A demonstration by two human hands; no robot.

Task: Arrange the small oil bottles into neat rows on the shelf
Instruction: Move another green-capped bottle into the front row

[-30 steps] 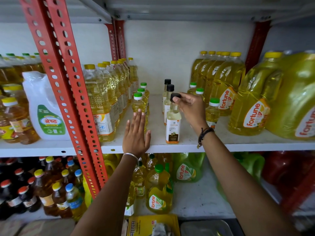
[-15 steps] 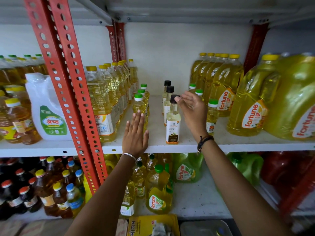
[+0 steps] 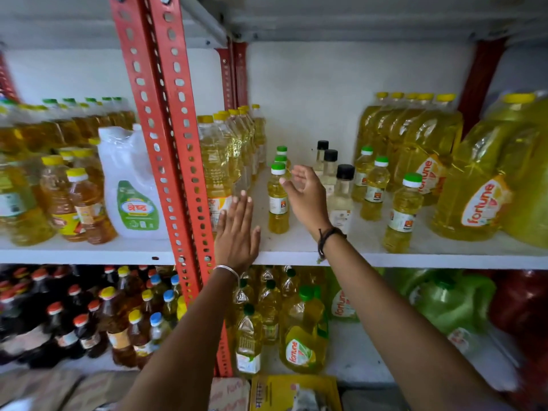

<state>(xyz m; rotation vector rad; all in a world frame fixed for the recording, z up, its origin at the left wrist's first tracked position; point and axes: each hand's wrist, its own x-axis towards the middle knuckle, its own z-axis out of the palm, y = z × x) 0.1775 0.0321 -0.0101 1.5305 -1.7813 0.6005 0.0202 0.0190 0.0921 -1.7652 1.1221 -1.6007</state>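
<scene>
On the white shelf (image 3: 370,256), a green-capped small bottle (image 3: 278,200) stands between both hands: the left hand (image 3: 237,232) flat, empty; the right hand (image 3: 307,197) loosely spread just right of it, gripping nothing.

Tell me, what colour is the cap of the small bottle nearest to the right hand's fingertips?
Green, above a white collar; the small bottle shows best in the head view, the only one.

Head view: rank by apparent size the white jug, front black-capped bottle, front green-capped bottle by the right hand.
1. white jug
2-3. front black-capped bottle and front green-capped bottle: look alike, hand partly hides the first, so unranked.
</scene>
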